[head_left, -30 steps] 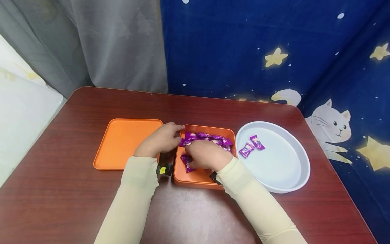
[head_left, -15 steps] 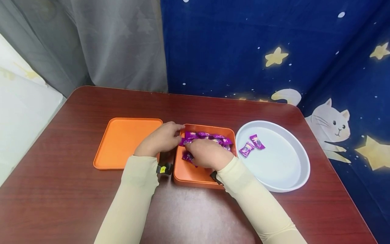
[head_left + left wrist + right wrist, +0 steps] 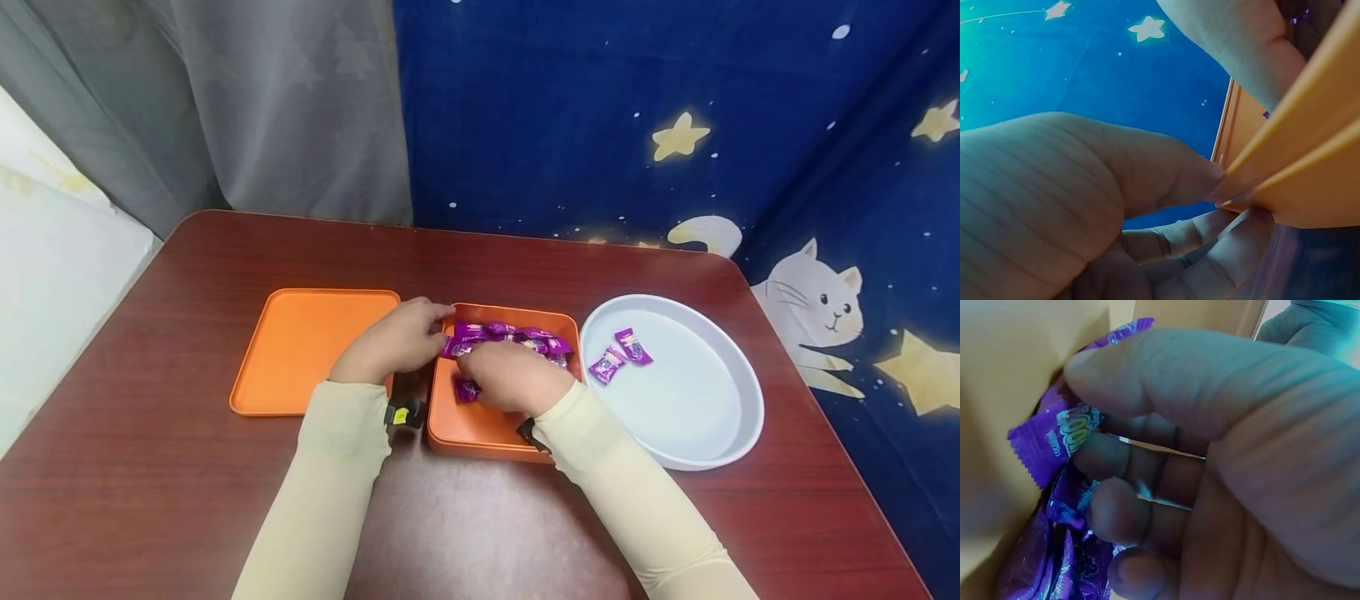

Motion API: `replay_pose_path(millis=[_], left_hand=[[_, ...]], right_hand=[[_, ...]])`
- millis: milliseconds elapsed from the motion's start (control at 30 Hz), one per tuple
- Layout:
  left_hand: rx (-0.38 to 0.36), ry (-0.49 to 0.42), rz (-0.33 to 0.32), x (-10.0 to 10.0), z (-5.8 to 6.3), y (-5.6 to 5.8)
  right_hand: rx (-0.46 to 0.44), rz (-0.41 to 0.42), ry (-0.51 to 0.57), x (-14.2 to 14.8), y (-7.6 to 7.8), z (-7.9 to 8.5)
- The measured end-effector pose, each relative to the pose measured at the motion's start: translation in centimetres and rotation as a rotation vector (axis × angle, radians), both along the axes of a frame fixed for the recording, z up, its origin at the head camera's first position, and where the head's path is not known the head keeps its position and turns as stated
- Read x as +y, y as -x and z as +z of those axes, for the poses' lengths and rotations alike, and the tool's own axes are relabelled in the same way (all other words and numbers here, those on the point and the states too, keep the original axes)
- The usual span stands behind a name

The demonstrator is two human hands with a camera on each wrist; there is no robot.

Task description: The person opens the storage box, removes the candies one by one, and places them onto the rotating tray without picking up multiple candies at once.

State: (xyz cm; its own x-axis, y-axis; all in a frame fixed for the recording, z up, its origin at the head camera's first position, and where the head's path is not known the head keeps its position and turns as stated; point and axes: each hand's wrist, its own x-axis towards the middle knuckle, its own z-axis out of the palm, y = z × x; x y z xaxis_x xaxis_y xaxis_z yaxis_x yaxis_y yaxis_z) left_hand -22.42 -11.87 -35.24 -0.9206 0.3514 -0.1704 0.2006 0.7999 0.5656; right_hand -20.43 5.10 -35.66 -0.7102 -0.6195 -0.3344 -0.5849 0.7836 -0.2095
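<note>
My left hand (image 3: 397, 337) grips the left rim of an orange box (image 3: 483, 448) near its far corner. In the left wrist view, the thumb lies on the box's edge with fingers beneath. Inside the box, my right hand (image 3: 517, 379) pinches a purple wrapped candy (image 3: 1054, 434) between thumb and fingers. Part of that candy shows past the fingers in the head view. Several more purple candies (image 3: 498, 330) lie in rows along the box's far side, partly hidden by the right hand.
An orange lid (image 3: 315, 350) lies flat left of the box, close to the left hand. Right of the box stands a round white tray (image 3: 690, 400) with two purple candies (image 3: 618, 357) at its left side. All rest on a reddish-brown table (image 3: 150, 467); curtains hang behind.
The candy by my right fingertips has turned and shifted away from me, toward the rows, and now shows less. My right hand has barely moved; the left hand keeps its hold on the box.
</note>
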Motion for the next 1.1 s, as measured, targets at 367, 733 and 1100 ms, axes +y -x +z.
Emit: replay_pose_path(millis=[367, 733, 1100], left_hand=[[0.011, 0.000, -0.014, 0.19, 0.11, -0.14], [0.011, -0.002, -0.016, 0.16, 0.16, -0.18], [0.000, -0.005, 0.001, 0.08, 0.00, -0.08]], right_hand=[[0.079, 0.127, 0.046, 0.11, -0.12, -0.15], [0.049, 0.122, 0.027, 0.11, -0.14, -0.36], [0.054, 0.076, -0.024, -0.04, -0.02, -0.05]])
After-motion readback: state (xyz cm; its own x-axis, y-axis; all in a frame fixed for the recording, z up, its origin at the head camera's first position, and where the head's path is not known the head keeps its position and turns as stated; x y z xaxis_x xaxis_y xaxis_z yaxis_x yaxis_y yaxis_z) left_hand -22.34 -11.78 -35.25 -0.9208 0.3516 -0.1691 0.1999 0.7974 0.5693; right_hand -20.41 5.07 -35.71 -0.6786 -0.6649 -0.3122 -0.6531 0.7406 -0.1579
